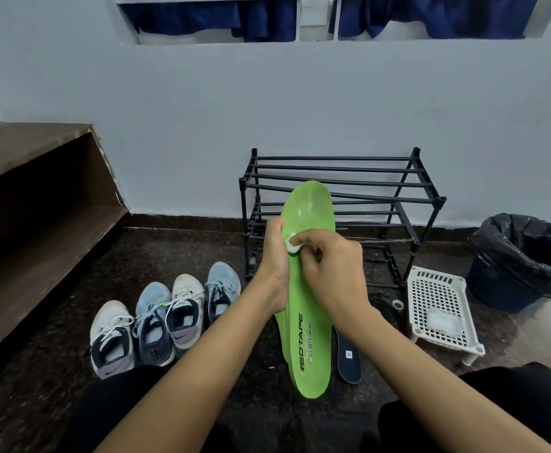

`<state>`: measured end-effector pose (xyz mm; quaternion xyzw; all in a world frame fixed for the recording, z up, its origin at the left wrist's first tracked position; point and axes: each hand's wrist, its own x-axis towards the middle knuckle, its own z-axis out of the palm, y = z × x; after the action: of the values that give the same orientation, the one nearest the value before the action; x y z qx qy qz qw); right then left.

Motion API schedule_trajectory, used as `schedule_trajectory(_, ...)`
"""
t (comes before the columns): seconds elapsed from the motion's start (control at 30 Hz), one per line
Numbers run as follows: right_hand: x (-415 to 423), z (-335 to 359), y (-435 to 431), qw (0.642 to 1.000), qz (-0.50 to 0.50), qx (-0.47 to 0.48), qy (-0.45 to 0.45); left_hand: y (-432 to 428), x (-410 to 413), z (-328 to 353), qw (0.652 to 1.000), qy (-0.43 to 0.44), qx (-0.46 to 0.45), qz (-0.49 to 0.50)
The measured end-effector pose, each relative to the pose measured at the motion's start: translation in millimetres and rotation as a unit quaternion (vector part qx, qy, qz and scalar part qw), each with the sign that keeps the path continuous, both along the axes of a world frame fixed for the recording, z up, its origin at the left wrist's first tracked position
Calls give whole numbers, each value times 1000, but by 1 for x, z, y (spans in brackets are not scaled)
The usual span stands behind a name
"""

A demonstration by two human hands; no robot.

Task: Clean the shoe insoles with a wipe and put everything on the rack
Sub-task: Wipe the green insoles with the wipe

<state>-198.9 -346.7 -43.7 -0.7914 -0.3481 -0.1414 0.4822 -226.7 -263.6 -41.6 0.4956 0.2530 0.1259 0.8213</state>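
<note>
My left hand (275, 266) grips a green insole (310, 338) by its left edge and holds it upright in front of me, toe end up. A second green insole seems to lie behind it. My right hand (329, 266) pinches a small white wipe (291, 244) against the insole's upper middle. Wet streaks show near the toe. A dark blue insole (349, 361) lies on the floor to the right. The black shoe rack (342, 197) stands bare against the wall behind the insole.
Several sneakers (166, 322) stand in a row on the dark floor at the left. A white perforated basket (440, 312) with a wipe pack sits at the right, a bin with a black bag (525, 256) beyond it. A brown wooden shelf (39, 197) fills the left.
</note>
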Motion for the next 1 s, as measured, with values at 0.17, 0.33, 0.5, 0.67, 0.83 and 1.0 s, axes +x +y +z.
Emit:
schedule_trajectory(0.17,-7,0,0,999,31,-15,35,8,1,-2,999,22,4,26)
schedule_trajectory(0.33,6,5,-2,999,8,-33,32,-1,4,-10,1000,23,11,-9)
schedule_trajectory(0.5,12,4,-3,999,-23,-27,20,-8,4,-13,999,24,7,-32)
schedule_trajectory(0.67,-5,2,-2,1000,11,-21,11,5,4,-11,998,51,17,-11)
schedule_trajectory(0.83,1,4,-2,999,17,-28,29,4,6,-13,999,50,9,-20)
schedule_trajectory(1.0,13,6,-2,999,-29,-9,30,-7,8,-20,998,33,23,-47)
